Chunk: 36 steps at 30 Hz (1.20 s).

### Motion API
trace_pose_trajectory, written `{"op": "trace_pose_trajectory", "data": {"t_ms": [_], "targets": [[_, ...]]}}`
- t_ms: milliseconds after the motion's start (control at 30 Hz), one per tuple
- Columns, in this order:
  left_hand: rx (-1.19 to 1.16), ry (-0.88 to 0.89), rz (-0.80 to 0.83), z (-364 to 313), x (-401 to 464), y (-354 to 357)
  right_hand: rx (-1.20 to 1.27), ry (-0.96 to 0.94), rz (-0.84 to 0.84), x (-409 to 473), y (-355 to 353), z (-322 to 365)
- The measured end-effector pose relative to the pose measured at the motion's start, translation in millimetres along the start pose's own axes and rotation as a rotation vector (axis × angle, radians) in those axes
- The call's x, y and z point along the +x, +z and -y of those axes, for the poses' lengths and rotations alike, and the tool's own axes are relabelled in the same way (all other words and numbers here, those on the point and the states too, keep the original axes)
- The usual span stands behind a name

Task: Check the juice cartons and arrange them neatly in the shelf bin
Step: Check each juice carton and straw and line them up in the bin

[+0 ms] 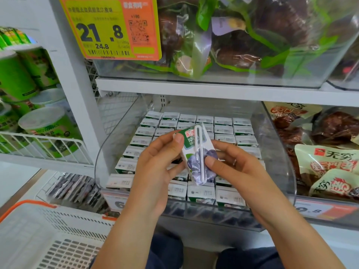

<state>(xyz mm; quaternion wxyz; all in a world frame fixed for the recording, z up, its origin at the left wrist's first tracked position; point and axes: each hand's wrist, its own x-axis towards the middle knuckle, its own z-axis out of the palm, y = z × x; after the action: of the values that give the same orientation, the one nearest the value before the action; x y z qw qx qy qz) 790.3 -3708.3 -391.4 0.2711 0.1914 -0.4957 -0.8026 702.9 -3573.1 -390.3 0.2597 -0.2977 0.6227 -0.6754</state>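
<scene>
Juice carton held above the clear shelf bin, long axis tilted from upright, straw side toward the viewer. Left hand pinches its upper left corner; right hand pinches its lower right face. Both grips sit equally near. Packed cartons fill the bin beneath in rows.

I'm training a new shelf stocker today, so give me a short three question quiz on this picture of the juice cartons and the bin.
1. True or false: both hands hold one juice carton above the clear shelf bin.
2. What is stuck on the held carton's face? A) a coin B) a wrapped straw C) a spoon
3. Fill in: the cartons in the bin stand in neat ____.

Key:
1. True: left hand and right hand both pinch it.
2. B, the straw.
3. Rows.
</scene>
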Motion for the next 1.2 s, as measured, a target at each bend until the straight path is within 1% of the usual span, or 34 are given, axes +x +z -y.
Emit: {"op": "trace_pose_trajectory", "data": {"t_ms": [200,333,433,700,867,967,1200], "targets": [[-0.061,-0.067,-0.035,-1.5,0.7,0.6,-0.018,0.067,-0.015,-0.1,-0.6,-0.2],[-0.104,-0.124,-0.081,0.1,2.6,-0.5,0.043,0.093,0.024,-1.9,-1.9,2.3],[-0.163,-0.173,-0.073,0.7,3.9,-2.7,0.107,0.071,0.035,-3.2,-2.0,4.9],[-0.231,-0.214,-0.046,-1.4,5.0,-1.8,0.068,-0.040,0.017,-2.9,0.7,3.4],[-0.196,-0.201,-0.065,-0.8,4.2,-2.6,0.054,-0.043,0.002,-0.6,-1.4,1.3],[-0.170,-0.161,-0.096,-1.7,3.5,-2.8,0.026,-0.027,0.009,0.0,-2.3,1.4],[-0.073,-0.064,-0.030,1.8,2.8,-2.5,0.009,0.027,-0.020,1.5,-1.9,-3.3]]}}
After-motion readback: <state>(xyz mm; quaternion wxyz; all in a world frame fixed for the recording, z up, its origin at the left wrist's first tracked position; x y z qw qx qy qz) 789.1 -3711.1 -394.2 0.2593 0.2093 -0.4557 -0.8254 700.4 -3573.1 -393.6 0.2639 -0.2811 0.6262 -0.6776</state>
